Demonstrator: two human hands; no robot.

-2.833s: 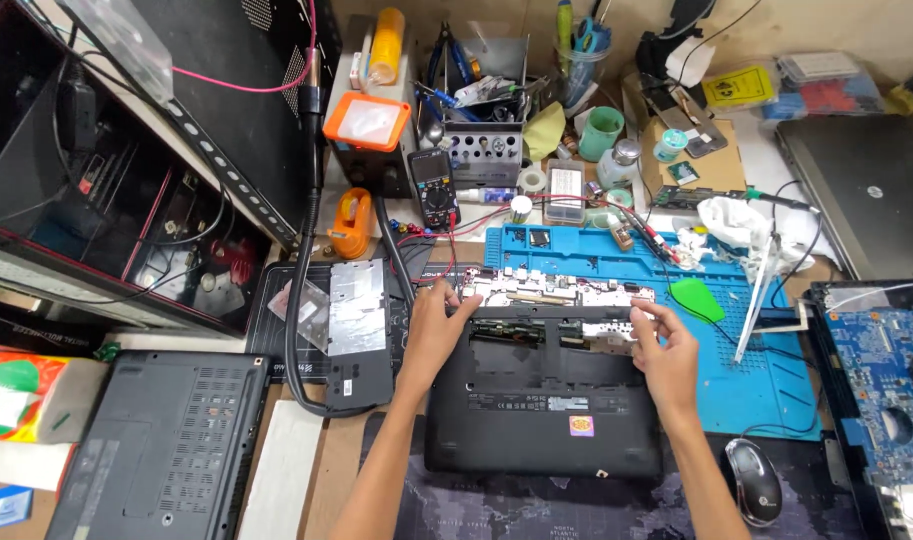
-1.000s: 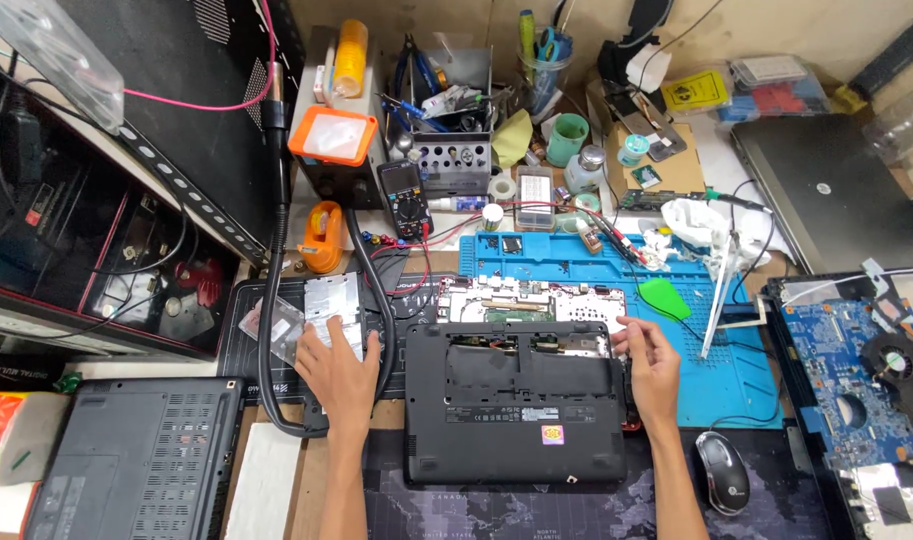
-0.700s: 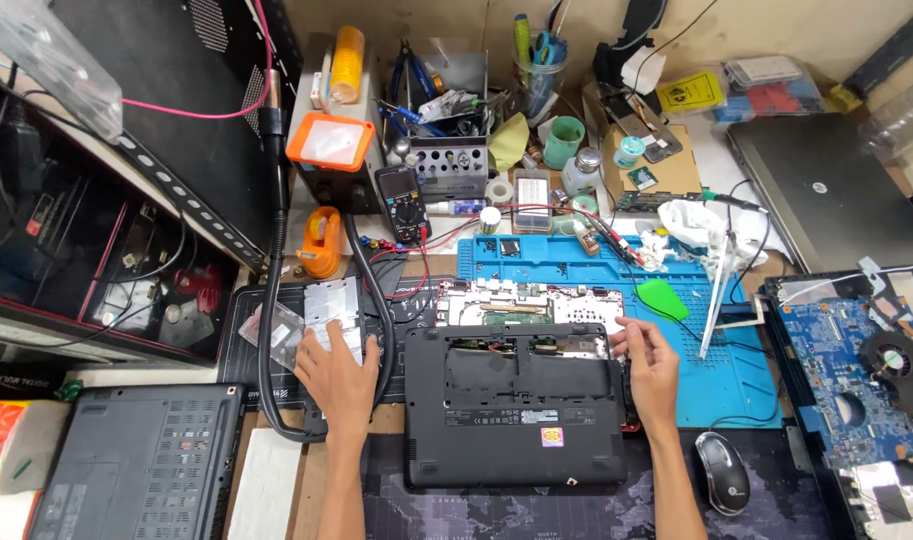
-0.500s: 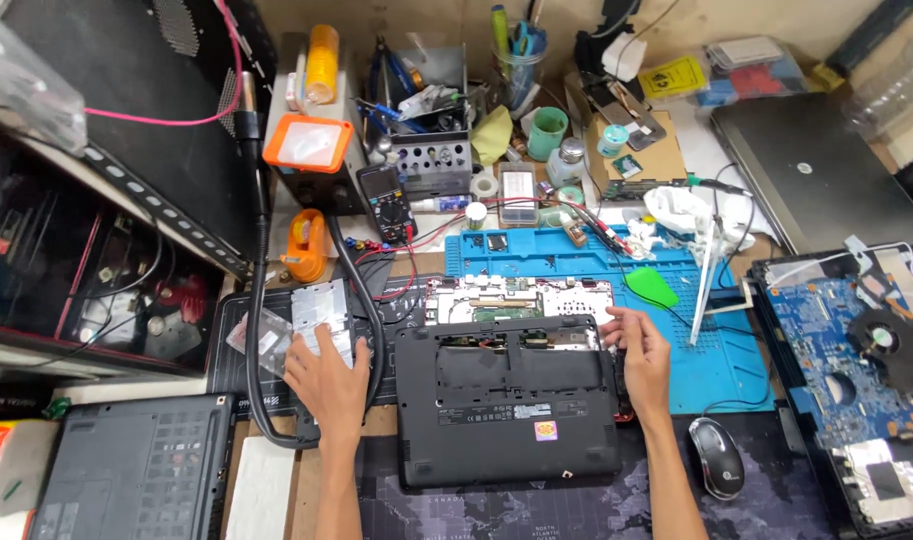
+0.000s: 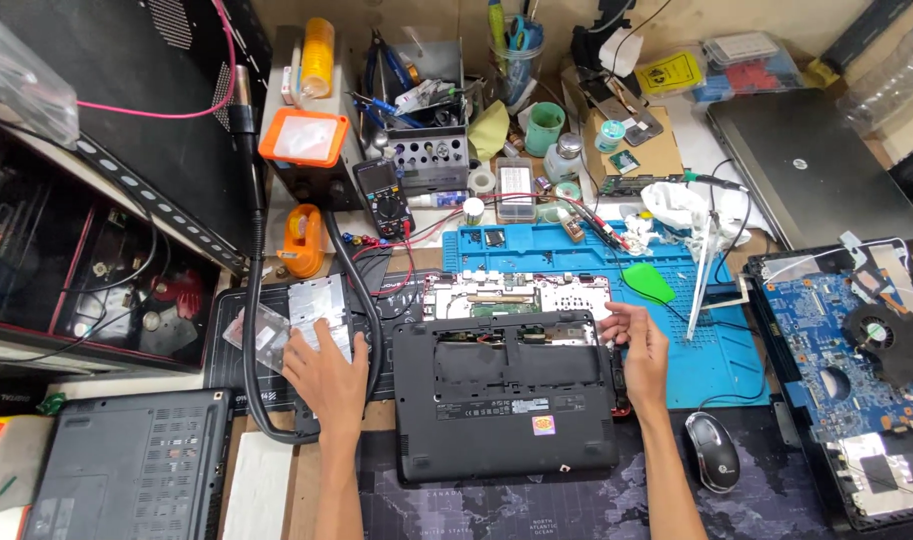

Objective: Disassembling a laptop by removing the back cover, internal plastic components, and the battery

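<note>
We see both hands off black laptop base (image 5: 504,400) now: left hand (image 5: 326,372) flat on silver panel (image 5: 318,312), right hand (image 5: 641,345) open at base's right edge, grasping nothing.

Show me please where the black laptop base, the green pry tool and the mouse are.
Laptop base (image 5: 506,400), head view: middle of its black underside.
Pry tool (image 5: 647,283), head view: middle of its flat green blade.
Mouse (image 5: 713,451), head view: top of its black shell.

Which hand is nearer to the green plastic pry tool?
Right. The right hand lies just below the green pry tool; the left hand rests far across the black laptop base.
</note>
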